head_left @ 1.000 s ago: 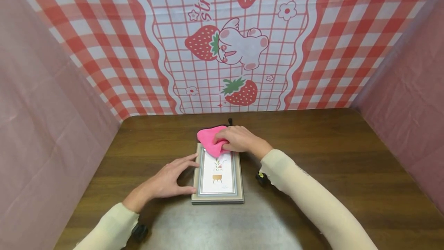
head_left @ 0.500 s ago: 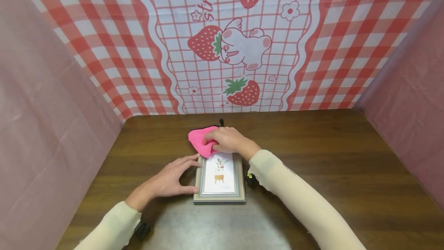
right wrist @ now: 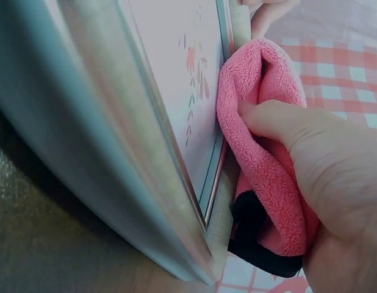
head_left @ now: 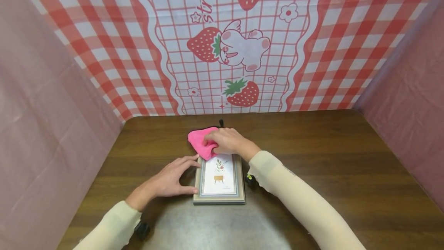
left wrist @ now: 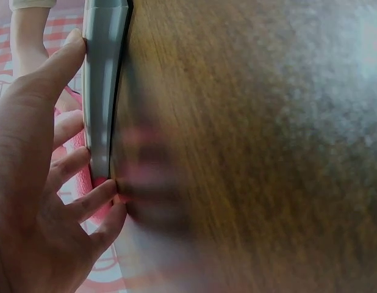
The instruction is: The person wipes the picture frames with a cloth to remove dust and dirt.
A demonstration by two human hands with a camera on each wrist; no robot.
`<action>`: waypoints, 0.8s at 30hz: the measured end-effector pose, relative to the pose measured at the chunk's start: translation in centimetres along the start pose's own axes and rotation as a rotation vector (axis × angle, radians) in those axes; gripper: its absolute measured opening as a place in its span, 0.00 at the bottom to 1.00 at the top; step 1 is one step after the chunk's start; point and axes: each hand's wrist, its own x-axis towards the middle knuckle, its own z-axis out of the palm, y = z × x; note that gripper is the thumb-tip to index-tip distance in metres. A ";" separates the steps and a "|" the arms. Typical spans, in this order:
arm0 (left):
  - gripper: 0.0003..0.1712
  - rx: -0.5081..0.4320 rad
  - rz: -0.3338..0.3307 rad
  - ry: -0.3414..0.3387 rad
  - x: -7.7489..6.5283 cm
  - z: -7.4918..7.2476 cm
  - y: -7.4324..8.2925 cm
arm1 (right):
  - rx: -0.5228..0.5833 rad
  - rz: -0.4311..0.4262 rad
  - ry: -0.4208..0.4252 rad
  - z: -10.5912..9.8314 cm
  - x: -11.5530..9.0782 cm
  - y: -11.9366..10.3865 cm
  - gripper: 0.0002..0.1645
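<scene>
A picture frame with a pale border lies flat on the table, its print showing flowers over a small wooden stool-like pot. My left hand rests along its left side, fingers spread, with thumb and fingertips at the edge; the left wrist view shows them against the grey frame side. Across the far end of the frame, my right hand grips a bunched pink cloth. The right wrist view shows the thumb pressed into the fluffy cloth, which has black trim and covers the frame's far left corner.
The brown wooden table extends on both sides of the frame. A red-and-white checked strawberry curtain hangs behind its far edge. Plain pinkish curtains stand at the left and right.
My right hand has slid the pink cloth leftward along the frame's far end, then stayed nearly in place over the last half second. The left hand keeps its place at the frame's edge.
</scene>
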 end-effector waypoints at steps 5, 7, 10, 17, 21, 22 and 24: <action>0.42 -0.009 -0.003 -0.007 0.1 -0.1 0.1 | -0.013 -0.007 0.006 0.0 -0.4 0.4 0.18; 0.42 -0.009 -0.004 -0.006 0.0 -0.1 0.2 | -0.021 -0.006 0.006 -0.1 -0.7 0.7 0.18; 0.42 -0.008 -0.003 -0.002 0.0 -0.1 0.2 | -0.021 0.003 0.001 -0.3 -1.4 1.3 0.18; 0.42 0.008 0.018 0.017 0.0 -0.2 0.0 | 0.002 0.015 -0.015 -1.3 -3.5 3.1 0.17; 0.42 0.015 0.020 0.021 0.0 -0.1 -0.1 | 0.015 0.046 -0.029 -1.6 -4.6 4.2 0.17; 0.42 0.015 0.020 0.020 0.0 -0.1 -0.1 | 0.022 0.054 -0.032 -1.7 -4.7 4.4 0.17; 0.42 0.011 0.019 0.016 -0.1 -0.1 -0.1 | 0.026 0.064 -0.031 -1.6 -5.0 4.7 0.17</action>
